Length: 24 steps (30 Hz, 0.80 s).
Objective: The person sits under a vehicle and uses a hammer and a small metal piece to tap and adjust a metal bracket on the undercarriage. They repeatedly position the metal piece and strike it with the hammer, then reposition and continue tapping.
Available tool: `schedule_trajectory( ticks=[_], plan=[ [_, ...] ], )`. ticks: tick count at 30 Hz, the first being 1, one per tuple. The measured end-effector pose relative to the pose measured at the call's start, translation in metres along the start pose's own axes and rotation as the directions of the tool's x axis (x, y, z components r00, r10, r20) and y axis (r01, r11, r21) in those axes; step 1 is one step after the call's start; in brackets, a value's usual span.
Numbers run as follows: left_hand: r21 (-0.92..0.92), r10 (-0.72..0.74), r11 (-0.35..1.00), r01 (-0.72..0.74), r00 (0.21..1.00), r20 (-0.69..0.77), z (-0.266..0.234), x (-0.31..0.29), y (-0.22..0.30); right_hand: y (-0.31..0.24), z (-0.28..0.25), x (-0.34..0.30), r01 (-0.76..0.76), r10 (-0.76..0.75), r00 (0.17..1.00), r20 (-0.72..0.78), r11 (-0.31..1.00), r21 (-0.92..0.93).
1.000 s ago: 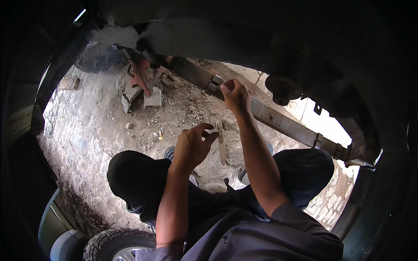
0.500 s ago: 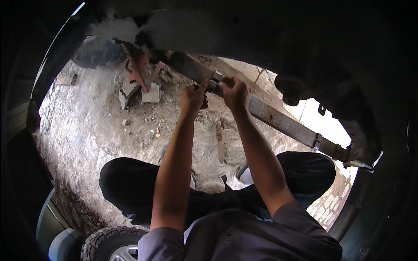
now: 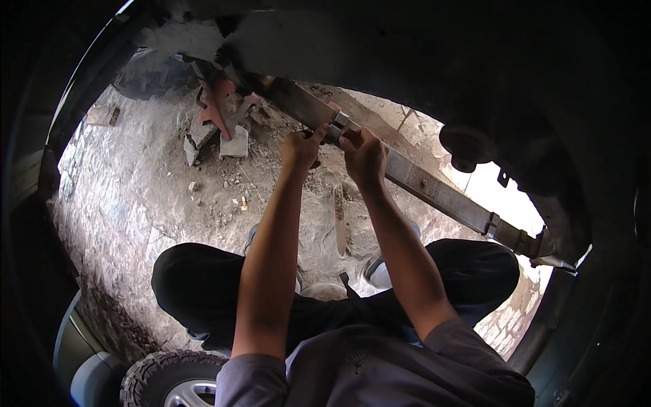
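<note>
A long metal leaf spring [image 3: 434,186] slants from the upper middle down to the right, beneath the dark vehicle body. Around it, near its middle, sits a small shiny metal clamp [image 3: 341,119]. My left hand [image 3: 300,150] is closed at the clamp's near left side, its thumb extended along the metal and its other fingers curled below. On the right side of the clamp, my right hand [image 3: 367,157] is closed too, with thumb and forefinger at the spring's edge. Both sets of fingertips partly hide the clamp's lower end.
Beyond my left hand stands a red jack stand [image 3: 218,108] beside broken concrete blocks [image 3: 235,144]. A flat narrow strip [image 3: 340,220] lies on the rough ground between my feet. A round dark bump stop [image 3: 468,146] hangs at the right. An off-road tyre [image 3: 152,376] lies lower left.
My right hand has shifted slightly down, and its fingers, blurred before, now show steady at the clamp. The left hand stays at the clamp. The whole view has shifted a little.
</note>
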<state>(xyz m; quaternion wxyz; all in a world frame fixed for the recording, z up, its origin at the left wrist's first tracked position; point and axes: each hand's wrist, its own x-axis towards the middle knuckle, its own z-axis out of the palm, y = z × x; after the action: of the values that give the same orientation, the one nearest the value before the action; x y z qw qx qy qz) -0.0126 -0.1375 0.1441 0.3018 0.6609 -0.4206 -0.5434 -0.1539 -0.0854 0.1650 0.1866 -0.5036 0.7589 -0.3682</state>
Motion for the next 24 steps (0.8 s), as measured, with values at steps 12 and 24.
schedule_trajectory(
  ticks=[12,24],
  plan=[
    [0.028,0.013,0.999,-0.017,0.987,0.162,0.0,0.005,0.006,0.001,-0.005,0.02,-0.011,0.009,0.998,-0.069,1.0,-0.024],
    [0.024,-0.037,0.999,0.034,0.99,0.134,0.001,0.003,0.002,-0.003,-0.004,0.007,-0.013,0.007,0.997,-0.082,0.998,-0.065]
  ],
)
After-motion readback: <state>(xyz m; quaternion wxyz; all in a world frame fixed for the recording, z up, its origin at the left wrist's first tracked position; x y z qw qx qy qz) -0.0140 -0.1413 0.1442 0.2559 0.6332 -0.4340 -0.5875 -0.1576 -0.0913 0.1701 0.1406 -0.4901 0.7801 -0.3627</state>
